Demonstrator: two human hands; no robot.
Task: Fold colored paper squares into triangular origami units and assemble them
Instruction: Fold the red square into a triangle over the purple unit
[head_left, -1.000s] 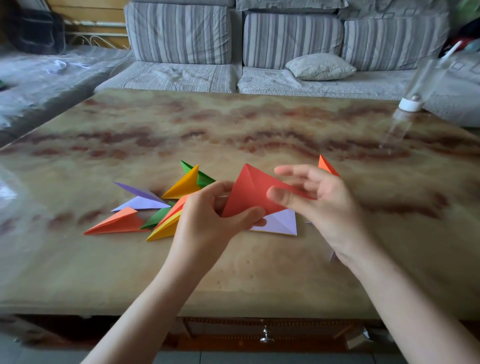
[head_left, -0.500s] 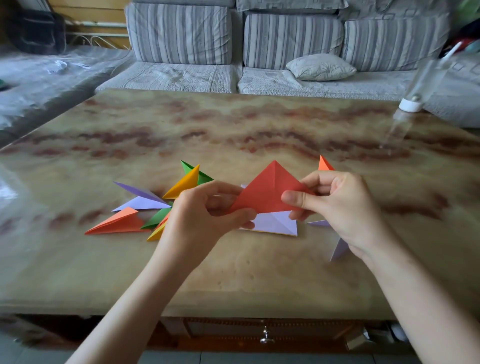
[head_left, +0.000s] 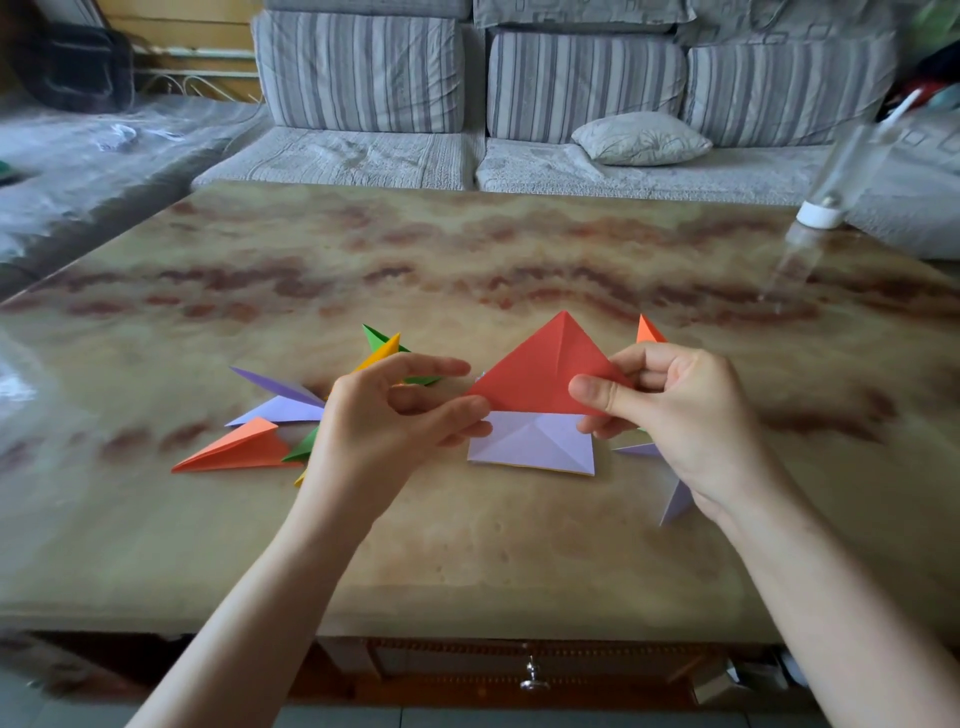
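A red paper triangle (head_left: 540, 369) hangs apex up just above the table. My right hand (head_left: 675, 415) pinches its right corner between thumb and fingers. My left hand (head_left: 384, 426) has its thumb tip at the left corner, with the index finger lifted above it. Right below the triangle, a creased lavender square (head_left: 530, 441) lies flat on the table. Folded units lie in a pile to the left: orange (head_left: 234, 447), purple (head_left: 280, 408), green and yellow (head_left: 382, 343). An orange tip (head_left: 648, 330) shows behind my right hand, and a lavender unit (head_left: 675, 501) peeks out under my right wrist.
The marbled table (head_left: 467, 545) stretches away to a striped grey sofa (head_left: 363, 78) with a small pillow (head_left: 641, 137). A clear bottle with a white cap (head_left: 823, 213) stands upside down at the far right edge. A drawer knob (head_left: 531, 680) sits under the near edge.
The red paper has turned from a tilted shape to a flat triangle with its apex up. My hands have moved apart to its two corners, and my left index finger has lifted.
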